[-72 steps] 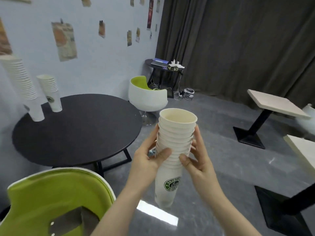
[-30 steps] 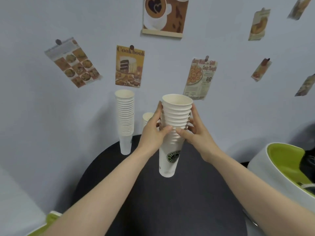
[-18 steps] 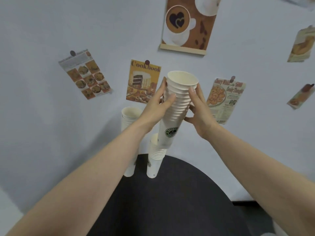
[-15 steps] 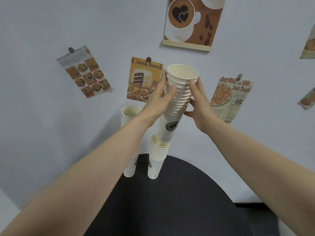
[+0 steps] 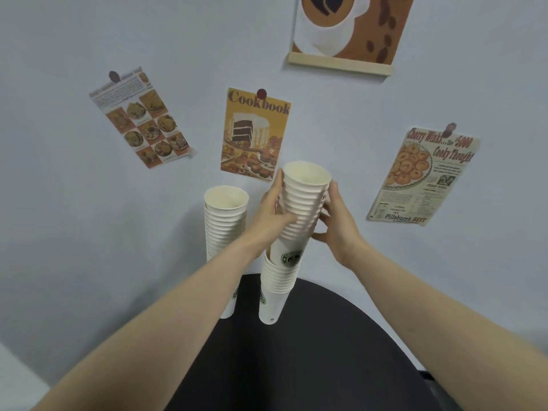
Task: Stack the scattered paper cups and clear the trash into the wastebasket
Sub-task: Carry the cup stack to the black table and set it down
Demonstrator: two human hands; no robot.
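A stack of white paper cups (image 5: 304, 203) with a green logo is gripped from both sides, my left hand (image 5: 271, 216) on its left and my right hand (image 5: 338, 223) on its right. Its lowest cup sits inside the top of a shorter cup stack (image 5: 274, 287) standing on the black round table (image 5: 311, 360). A taller cup stack (image 5: 226, 223) stands just to the left, its lower part hidden behind my left forearm. No wastebasket or trash is in view.
The pale blue wall rises right behind the table, hung with a cookbook poster (image 5: 255, 134), a recipe sheet (image 5: 142, 120), a cookie advert (image 5: 424, 176) and a coffee picture (image 5: 350, 31). Both standing stacks are at the table's far edge.
I turned from the room to the table by the wall, carrying the cup stack. In the last half second the held stack has come down into the top of the shorter standing stack.
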